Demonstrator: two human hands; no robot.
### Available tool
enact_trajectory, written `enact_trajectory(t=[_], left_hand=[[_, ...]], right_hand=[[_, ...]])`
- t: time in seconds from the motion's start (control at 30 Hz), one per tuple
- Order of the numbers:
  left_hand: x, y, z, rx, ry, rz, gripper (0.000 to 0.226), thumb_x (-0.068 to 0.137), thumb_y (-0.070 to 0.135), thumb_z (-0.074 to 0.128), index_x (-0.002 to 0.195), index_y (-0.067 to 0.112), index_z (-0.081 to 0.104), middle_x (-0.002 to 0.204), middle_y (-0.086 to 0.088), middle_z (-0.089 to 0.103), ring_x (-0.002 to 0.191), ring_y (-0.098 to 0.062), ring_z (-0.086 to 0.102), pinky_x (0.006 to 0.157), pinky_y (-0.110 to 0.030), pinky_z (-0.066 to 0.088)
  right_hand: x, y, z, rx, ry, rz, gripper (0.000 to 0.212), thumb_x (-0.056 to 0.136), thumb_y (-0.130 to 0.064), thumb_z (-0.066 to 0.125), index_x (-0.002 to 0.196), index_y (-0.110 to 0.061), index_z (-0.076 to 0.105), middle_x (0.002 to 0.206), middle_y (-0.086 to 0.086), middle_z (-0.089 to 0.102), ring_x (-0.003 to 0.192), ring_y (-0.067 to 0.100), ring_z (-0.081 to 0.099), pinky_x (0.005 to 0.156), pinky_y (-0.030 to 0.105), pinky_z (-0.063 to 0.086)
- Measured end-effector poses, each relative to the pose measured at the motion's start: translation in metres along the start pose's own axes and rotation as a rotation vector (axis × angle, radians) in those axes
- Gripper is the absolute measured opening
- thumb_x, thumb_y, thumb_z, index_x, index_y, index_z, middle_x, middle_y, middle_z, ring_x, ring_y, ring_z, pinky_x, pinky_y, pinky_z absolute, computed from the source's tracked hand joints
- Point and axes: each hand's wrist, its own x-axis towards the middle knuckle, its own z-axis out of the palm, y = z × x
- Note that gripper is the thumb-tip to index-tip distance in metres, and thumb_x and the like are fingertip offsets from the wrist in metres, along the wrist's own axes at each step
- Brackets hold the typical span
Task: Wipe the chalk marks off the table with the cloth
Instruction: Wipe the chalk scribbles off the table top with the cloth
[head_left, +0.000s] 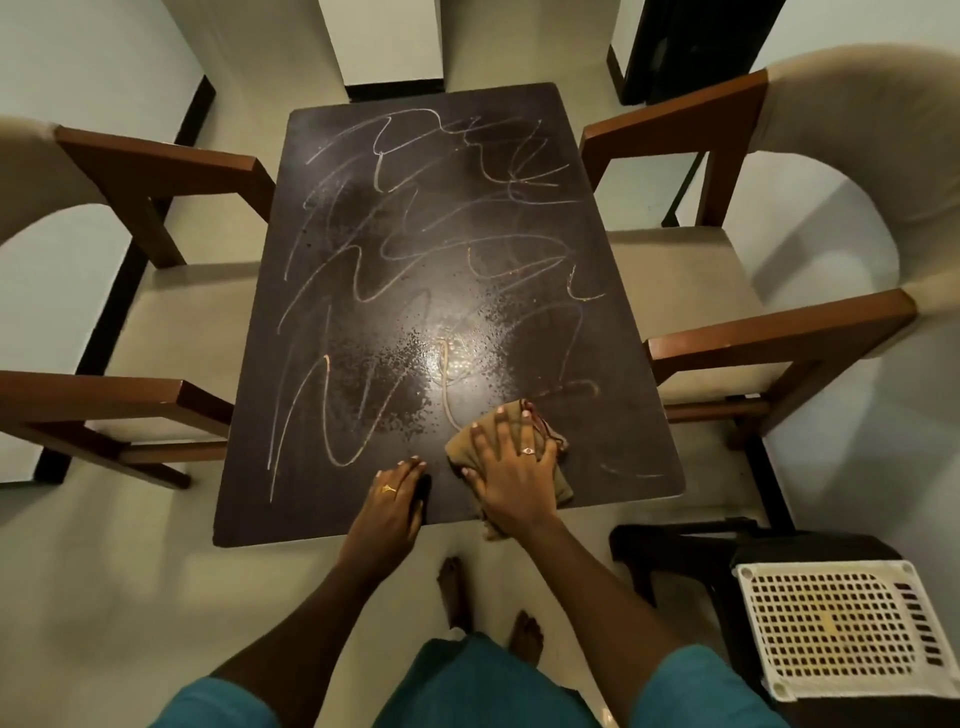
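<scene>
Now right hand (511, 478) fingers splayed flat on cloth (462, 448); left hand (390, 501) flat, empty, on table (322, 426).

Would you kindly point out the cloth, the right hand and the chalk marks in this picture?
cloth (462, 446): head view, on the bare tan fold left of the fingers.
right hand (514, 480): head view, on the back of the hand, pressed flat on the cloth.
chalk marks (332, 395): head view, on a pale stroke on the near left.

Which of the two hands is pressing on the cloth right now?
The right hand, spread flat on the brown cloth near the table's front edge. The left hand rests bare on the tabletop beside it.
</scene>
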Motion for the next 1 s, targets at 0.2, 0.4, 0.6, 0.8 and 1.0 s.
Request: enact_trajectory(t=[0.2, 0.4, 0.6, 0.8, 1.0], left_hand=[[-0.008, 0.008, 0.005, 0.017, 0.043, 0.023, 0.047, 0.089, 0.014, 0.046, 0.135, 0.004, 0.042, 0.139, -0.016, 0.046, 0.13, -0.031, 0.041, 0.111, -0.037, 0.013], [-0.025, 0.011, 0.019, 0.035, 0.052, 0.005, 0.048, 0.086, 0.015, 0.047, 0.132, 0.003, 0.045, 0.135, -0.018, 0.05, 0.125, -0.033, 0.047, 0.109, -0.041, 0.021], [-0.05, 0.009, 0.029, 0.039, 0.087, -0.039, 0.046, 0.087, 0.011, 0.053, 0.132, 0.005, 0.046, 0.136, -0.016, 0.05, 0.126, -0.031, 0.047, 0.108, -0.039, 0.021], [-0.061, 0.004, 0.03, 0.047, 0.083, -0.062, 0.048, 0.086, 0.007, 0.056, 0.133, 0.005, 0.044, 0.137, -0.016, 0.048, 0.126, -0.031, 0.046, 0.109, -0.045, 0.027], [-0.061, 0.004, 0.024, 0.029, 0.113, -0.098, 0.046, 0.088, 0.006, 0.056, 0.132, 0.003, 0.045, 0.137, -0.017, 0.047, 0.128, -0.033, 0.044, 0.11, -0.045, 0.027]], right_hand=[[-0.018, 0.081, -0.003, 0.036, 0.076, 0.283, 0.06, 0.093, -0.054, 0.03, 0.144, -0.022, 0.038, 0.149, 0.017, 0.036, 0.137, 0.045, 0.03, 0.095, 0.068, 0.031], [-0.042, 0.124, -0.009, 0.148, 0.074, 0.503, 0.069, 0.098, -0.049, 0.03, 0.15, -0.008, 0.013, 0.158, 0.019, 0.01, 0.144, 0.042, 0.004, 0.107, 0.066, 0.015], [-0.043, 0.044, 0.006, 0.159, 0.069, 0.363, 0.06, 0.086, -0.044, 0.034, 0.121, -0.003, 0.061, 0.13, 0.025, 0.055, 0.122, 0.049, 0.048, 0.088, 0.071, 0.035], [-0.057, 0.001, 0.016, 0.076, -0.019, 0.0, 0.055, 0.08, -0.047, 0.035, 0.116, -0.013, 0.06, 0.133, 0.016, 0.056, 0.121, 0.041, 0.053, 0.084, 0.066, 0.043], [-0.063, 0.085, 0.01, 0.07, 0.074, 0.219, 0.053, 0.094, -0.051, 0.032, 0.126, -0.016, 0.055, 0.151, 0.014, 0.035, 0.135, 0.044, 0.032, 0.099, 0.066, 0.029]])
